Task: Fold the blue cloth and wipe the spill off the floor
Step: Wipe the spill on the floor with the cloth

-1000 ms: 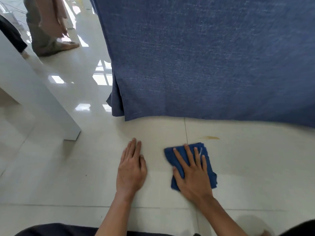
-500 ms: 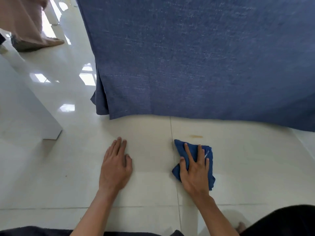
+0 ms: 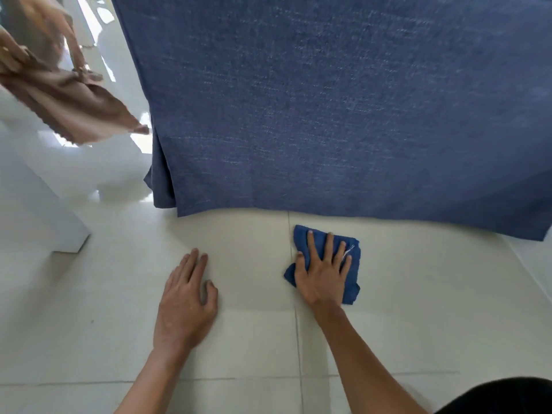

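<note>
Glossy pale tile floor (image 3: 418,324) with thin grout lines. A dark blue drape (image 3: 328,100) hangs to it; white furniture (image 3: 35,210) stands left.

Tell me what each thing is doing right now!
blue cloth: folded, flat on the floor under the right hand
right hand: open, pressing on the cloth
left hand: open, flat on the floor, empty
spill: none visible
big blue fabric: hanging down to the floor

the folded blue cloth (image 3: 325,258) is pressed flat on the pale tiled floor (image 3: 418,309) under the right hand (image 3: 321,276), fingers spread. the left hand (image 3: 185,306) is laid palm-down on the tiles beside it. a large hanging blue fabric (image 3: 328,100) is seen just beyond the cloth.
</note>
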Available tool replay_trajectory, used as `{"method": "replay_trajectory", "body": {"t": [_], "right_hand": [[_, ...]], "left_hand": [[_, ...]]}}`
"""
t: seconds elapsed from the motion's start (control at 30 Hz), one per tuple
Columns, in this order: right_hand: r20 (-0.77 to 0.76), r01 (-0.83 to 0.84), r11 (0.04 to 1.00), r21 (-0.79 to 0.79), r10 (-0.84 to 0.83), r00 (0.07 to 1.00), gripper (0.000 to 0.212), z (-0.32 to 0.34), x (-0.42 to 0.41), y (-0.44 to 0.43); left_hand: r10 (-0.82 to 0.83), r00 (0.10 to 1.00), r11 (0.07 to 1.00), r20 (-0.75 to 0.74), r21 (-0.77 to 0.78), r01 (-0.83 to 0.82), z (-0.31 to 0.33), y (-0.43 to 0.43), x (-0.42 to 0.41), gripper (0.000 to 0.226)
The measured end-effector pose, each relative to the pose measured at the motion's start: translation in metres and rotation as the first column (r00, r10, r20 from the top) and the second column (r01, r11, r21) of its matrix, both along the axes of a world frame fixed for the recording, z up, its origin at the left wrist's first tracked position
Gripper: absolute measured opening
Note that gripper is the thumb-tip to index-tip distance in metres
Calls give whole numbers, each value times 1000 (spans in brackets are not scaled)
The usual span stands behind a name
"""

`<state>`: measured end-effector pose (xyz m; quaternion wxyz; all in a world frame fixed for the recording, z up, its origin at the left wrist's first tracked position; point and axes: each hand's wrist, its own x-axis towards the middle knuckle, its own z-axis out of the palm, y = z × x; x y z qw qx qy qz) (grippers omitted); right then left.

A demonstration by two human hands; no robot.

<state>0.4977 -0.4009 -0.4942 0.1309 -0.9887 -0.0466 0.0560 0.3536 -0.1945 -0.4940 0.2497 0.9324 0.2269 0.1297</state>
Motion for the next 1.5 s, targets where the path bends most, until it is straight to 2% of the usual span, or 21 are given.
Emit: {"method": "replay_trajectory", "body": {"t": [0.13, 0.17, 0.23, 0.33, 0.43, 0.57, 0.7, 0.8, 0.87, 1.03, 1.13, 1.2, 1.23, 1.37, 1.5], "right_hand": [[86, -291, 956, -27, 293, 952, 63, -9, -52, -6], [107, -295, 956, -5, 294, 950, 64, -9, -56, -18], [136, -168, 986, 21, 163, 977, 66, -7, -42, -38], [3, 41, 997, -59, -40, 999, 66, -2, -12, -41], [-18, 74, 995, -71, -75, 997, 68, -1, -9, -12], [22, -91, 995, -42, 92, 995, 65, 0, -29, 19], [81, -289, 957, -27, 290, 954, 63, -7, -61, -16], [86, -199, 979, -33, 201, 976, 64, -5, -50, -43], [76, -138, 988, -67, 143, 987, 65, -2, -34, -39], [42, -112, 990, -84, 115, 992, 66, -3, -19, 9], [70, -280, 957, -68, 285, 956, 66, -4, -40, 25], [81, -411, 911, -29, 412, 908, 66, -8, -64, 7], [90, -416, 909, -25, 417, 905, 66, -8, -68, -9], [42, -126, 987, -100, 130, 991, 65, -2, -37, -55], [45, -35, 996, -80, 39, 998, 65, -3, -20, -23]], "left_hand": [[-10, 1000, 1000, -1, 0, 10, 1, 2, -3, 60], [-11, 1000, 1000, 2, -3, 11, 2, 2, -4, 60], [2, 1000, 1000, 12, -21, -2, 3, 2, -2, 59], [-4, 1000, 1000, 13, -12, 4, 1, 2, -2, 55], [9, 1000, 1000, 8, -7, -9, -2, 3, -1, 55], [-3, 1000, 1000, 24, -12, 3, 0, 3, -2, 58], [-20, 999, 998, -34, 67, 22, -1, -1, -8, 58], [-6, 994, 988, -108, 150, 22, -5, -4, -12, 63], [-2, 992, 988, -129, 155, 22, -7, -5, -12, 64], [23, 995, 993, -94, 120, -11, -6, -3, -10, 61], [5, 994, 994, -107, 106, 7, -4, -3, -11, 63], [-38, 988, 993, -151, 106, 55, -4, 2, -13, 66], [-66, 984, 992, -166, 98, 83, -4, 7, -14, 66], [-163, 969, 983, -186, 58, 176, -9, 23, -18, 63], [-112, 984, 986, -139, 107, 127, -10, 18, -20, 61]]}}
